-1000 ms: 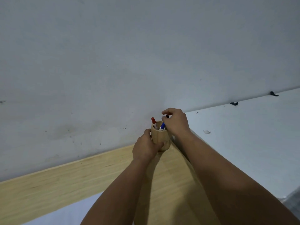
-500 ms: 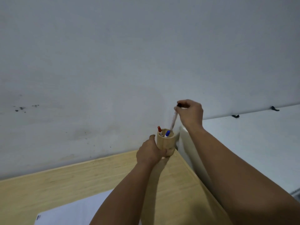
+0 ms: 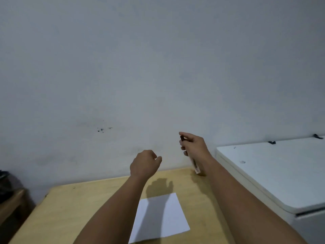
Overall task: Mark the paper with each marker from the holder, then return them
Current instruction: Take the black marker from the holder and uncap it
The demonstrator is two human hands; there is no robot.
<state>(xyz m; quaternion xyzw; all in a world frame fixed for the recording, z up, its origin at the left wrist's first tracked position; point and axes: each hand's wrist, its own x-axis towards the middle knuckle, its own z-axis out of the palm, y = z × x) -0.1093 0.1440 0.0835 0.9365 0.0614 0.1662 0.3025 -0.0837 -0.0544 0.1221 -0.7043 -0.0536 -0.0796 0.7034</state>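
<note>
My right hand (image 3: 194, 146) holds a black-capped marker (image 3: 193, 161) that hangs tilted, cap up, above the far right corner of the wooden table (image 3: 73, 205). My left hand (image 3: 144, 163) hovers loosely curled above the table's far edge, holding nothing. A white sheet of paper (image 3: 165, 221) lies on the table below and between my forearms. The wooden marker holder is hidden behind my right hand and forearm.
A white chest-like appliance (image 3: 274, 171) stands right against the table's right side. A grey wall (image 3: 158, 67) rises directly behind the table. A dark object on a low wooden stand (image 3: 7, 187) sits at the far left.
My right hand pulled the black-capped marker out of the holder and lifted it clear. My left hand let go of the holder and drew back. The view tilted down and the paper came into sight.
</note>
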